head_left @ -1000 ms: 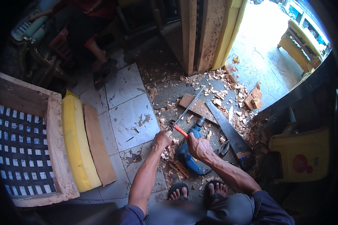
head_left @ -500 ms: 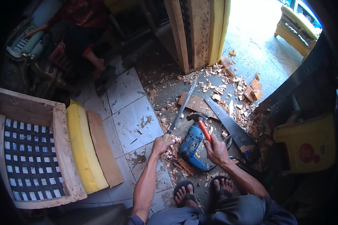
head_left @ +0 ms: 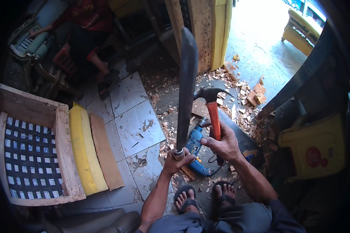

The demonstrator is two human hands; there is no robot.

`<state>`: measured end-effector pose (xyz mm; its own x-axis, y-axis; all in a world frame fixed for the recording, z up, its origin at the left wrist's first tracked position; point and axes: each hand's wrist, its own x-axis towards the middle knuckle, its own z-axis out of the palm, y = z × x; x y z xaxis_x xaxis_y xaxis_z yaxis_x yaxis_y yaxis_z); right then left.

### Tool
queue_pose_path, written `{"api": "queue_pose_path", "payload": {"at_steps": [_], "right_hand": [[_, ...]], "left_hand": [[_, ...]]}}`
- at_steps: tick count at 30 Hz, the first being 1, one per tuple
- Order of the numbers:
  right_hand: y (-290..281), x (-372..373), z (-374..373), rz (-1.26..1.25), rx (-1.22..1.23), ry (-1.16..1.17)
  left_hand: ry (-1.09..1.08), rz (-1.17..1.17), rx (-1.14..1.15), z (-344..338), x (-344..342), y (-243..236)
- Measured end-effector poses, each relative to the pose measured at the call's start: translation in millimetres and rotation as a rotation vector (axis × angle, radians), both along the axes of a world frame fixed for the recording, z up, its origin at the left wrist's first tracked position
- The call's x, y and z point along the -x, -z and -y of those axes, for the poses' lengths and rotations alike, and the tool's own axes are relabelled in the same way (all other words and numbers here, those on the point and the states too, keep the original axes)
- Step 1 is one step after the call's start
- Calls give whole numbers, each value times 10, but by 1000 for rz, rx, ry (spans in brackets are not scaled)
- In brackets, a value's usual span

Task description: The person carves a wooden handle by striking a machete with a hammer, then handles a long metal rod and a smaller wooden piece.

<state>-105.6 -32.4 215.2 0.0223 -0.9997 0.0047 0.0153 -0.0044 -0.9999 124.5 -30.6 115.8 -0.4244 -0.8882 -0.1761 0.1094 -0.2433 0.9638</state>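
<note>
My left hand (head_left: 175, 162) is closed round the handle of a machete (head_left: 185, 89). Its long dark blade points up and away, with the broad side facing me. In my right hand (head_left: 224, 143) is a claw hammer (head_left: 214, 120) with an orange handle, gripped with the head up. The hammer's head lies right beside the blade; whether they touch I cannot tell. Below my hands, a blue power drill (head_left: 195, 141) rests on the floor, partly hidden. A handsaw (head_left: 241, 136) lies behind my right hand, mostly covered by it.
Wood chips (head_left: 245, 93) litter the floor. To the left stands a wooden frame (head_left: 64, 151) with woven black straps and yellow foam (head_left: 85, 151). Another upright frame (head_left: 204, 39) is ahead. A yellow container (head_left: 299, 143) stands at right. A person (head_left: 87, 35) sits at far left.
Both hands have lifted the machete and hammer up toward me. The machete has turned from edge-on to broad side. The hammer has moved up, its head now beside the blade.
</note>
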Motion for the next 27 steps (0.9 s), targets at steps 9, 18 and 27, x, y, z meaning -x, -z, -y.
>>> {"api": "queue_pose_path", "payload": {"at_steps": [9, 18, 27], "right_hand": [[-475, -46, -100, 154, 10, -125], [306, 157, -426, -55, -92, 111], [794, 297, -738, -172, -9, 257]], "left_hand": [[283, -57, 39, 12, 188, 98], [732, 182, -57, 383, 619, 832], [804, 216, -38, 444, 901, 1051]]}}
